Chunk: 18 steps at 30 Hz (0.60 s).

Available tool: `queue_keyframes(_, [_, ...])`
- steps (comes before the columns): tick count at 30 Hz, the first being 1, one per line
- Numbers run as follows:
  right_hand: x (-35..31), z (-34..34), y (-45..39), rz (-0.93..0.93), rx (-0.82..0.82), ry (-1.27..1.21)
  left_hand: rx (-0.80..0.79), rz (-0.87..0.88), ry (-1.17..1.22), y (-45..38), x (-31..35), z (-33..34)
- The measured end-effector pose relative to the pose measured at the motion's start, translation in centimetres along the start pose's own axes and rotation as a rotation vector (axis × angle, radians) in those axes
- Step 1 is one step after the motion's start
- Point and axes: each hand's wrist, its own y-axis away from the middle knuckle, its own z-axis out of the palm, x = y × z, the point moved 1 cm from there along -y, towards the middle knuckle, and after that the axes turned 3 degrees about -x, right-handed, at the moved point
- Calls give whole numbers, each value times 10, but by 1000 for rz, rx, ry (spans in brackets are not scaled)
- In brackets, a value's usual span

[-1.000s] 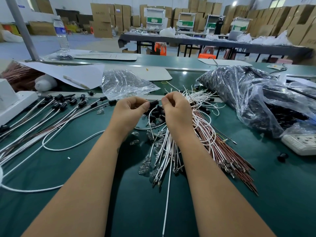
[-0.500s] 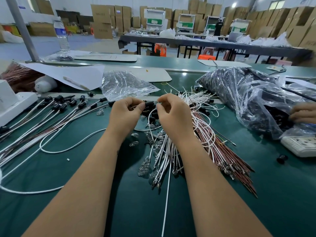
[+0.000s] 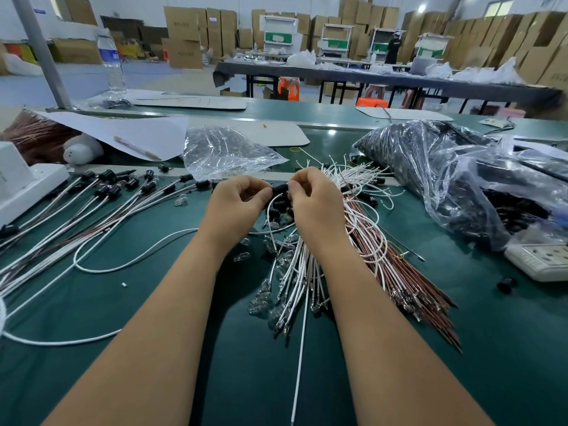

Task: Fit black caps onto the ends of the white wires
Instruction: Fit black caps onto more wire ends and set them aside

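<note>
Green matte bench (image 3: 153, 318), crowded. Left: fan of finished white wires (image 3: 92, 216) tipped with glossy black cylinders, lying flat, one long loop curling toward centre. Behind them a crinkled clear bag (image 3: 224, 149), a sheet of paper (image 3: 123, 130) with a pen on it, a white box edge at far left. Right: large clear sack (image 3: 455, 179) stuffed with black parts, slumped; a white power strip (image 3: 541, 259) just beside its near edge; one loose black cap (image 3: 506, 284) alone on the mat. Centre: bundle of uncapped white wires (image 3: 295, 265) over thin reddish-brown ones (image 3: 408, 281), small clear glass bulbs scattered under the near ends. Above that bundle, left hand (image 3: 236, 201) and right hand (image 3: 316, 201) meet, fingers curled, both pinching one black cap (image 3: 279, 189) between them; a white wire runs down from it toward the viewer. The knuckles hide the joint.
</note>
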Motion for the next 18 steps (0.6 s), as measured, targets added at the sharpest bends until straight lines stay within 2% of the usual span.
queue_keyframes(5, [-3,0,2,-22,-15,39,7,-29,83,2,4,0])
queue_keyframes(14, [-9,-2,4,87,-24,-165,24,-53,214,-1,-2,-4])
queue_keyframes(18, [-9,-1,6,72,-97,-159,-47,-67,252,0,4,0])
